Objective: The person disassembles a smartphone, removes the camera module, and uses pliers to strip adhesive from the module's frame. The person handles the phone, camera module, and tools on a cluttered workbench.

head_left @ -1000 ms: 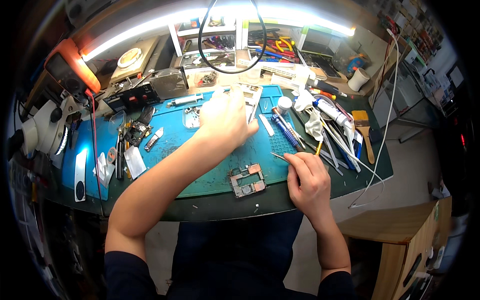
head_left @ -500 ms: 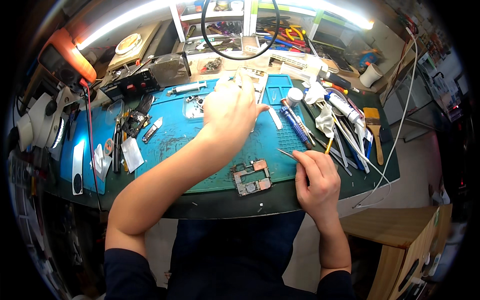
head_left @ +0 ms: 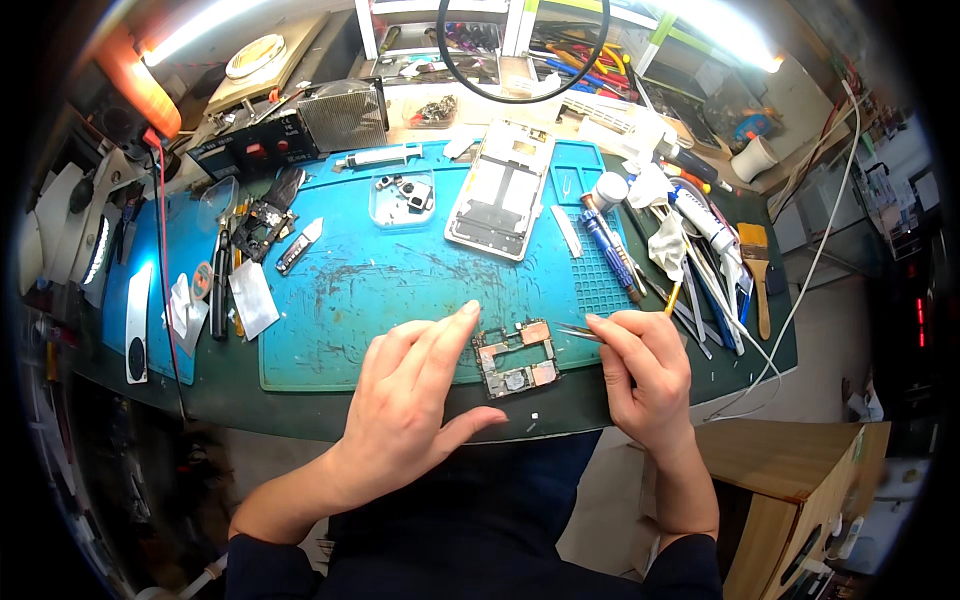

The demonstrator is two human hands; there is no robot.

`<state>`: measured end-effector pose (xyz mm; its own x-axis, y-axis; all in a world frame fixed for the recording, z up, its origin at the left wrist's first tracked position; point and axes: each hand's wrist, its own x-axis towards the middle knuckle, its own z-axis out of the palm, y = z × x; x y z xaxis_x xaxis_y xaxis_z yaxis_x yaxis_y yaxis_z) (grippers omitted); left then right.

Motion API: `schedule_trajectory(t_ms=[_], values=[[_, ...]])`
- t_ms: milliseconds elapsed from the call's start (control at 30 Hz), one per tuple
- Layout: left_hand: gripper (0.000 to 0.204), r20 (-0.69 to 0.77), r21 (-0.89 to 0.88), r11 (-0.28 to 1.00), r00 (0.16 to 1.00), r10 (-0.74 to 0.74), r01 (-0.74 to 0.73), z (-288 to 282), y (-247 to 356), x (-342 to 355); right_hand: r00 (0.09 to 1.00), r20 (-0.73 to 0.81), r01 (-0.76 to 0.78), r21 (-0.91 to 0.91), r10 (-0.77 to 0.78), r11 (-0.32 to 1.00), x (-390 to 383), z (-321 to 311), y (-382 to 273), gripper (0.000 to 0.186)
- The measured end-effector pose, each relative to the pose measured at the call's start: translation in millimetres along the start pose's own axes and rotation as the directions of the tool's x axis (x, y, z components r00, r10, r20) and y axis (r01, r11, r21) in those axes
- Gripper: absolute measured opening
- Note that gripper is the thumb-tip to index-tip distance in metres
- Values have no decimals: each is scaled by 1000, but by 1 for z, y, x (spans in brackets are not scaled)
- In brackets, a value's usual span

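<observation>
A phone logic board (head_left: 517,358) with copper-coloured patches lies at the front edge of the blue work mat (head_left: 340,345). Just left of it is my left hand (head_left: 405,395), fingers stretched and thumb apart, holding nothing. On the board's right side, my right hand (head_left: 650,375) pinches a pair of tweezers (head_left: 580,332), whose tips point left toward the board without touching it. Farther back on the mat lies an opened phone frame (head_left: 500,190). Beside that frame sits a clear tray (head_left: 403,198) of small dark and silver parts.
At the right lie a blue screwdriver (head_left: 608,250), a wooden-handled brush (head_left: 756,275), white tubes and several tweezers. A syringe (head_left: 378,157) rests at the mat's back edge. Paper pieces (head_left: 253,300) and black tools lie left. A black cable loop (head_left: 524,98) hangs over the back.
My left hand has come back from the phone frame to beside the logic board, uncovering the frame and tray. My right hand still holds the tweezers. The whole view has shifted slightly.
</observation>
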<state>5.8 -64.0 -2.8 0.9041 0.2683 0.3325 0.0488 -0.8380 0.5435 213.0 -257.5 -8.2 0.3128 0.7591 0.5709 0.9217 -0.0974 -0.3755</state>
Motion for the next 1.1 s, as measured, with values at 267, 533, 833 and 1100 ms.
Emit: schedule_trajectory(t_ms=[267, 533, 833, 1100], values=[[101, 3, 15, 1000, 1000, 2, -2, 6, -2, 0, 969, 131, 205, 57, -211, 977, 5, -1, -8, 42], [101, 20, 0, 1000, 1000, -2, 2, 6, -3, -1, 957, 179, 229, 25, -230, 973, 9, 1, -6, 40], [102, 31, 1, 1000, 1000, 3, -3, 5, -4, 0, 955, 197, 224, 2, -220, 974, 9, 2, -5, 41], [102, 31, -4, 1000, 1000, -1, 1, 5, -4, 0, 955, 192, 229, -5, -224, 973, 8, 3, -5, 39]])
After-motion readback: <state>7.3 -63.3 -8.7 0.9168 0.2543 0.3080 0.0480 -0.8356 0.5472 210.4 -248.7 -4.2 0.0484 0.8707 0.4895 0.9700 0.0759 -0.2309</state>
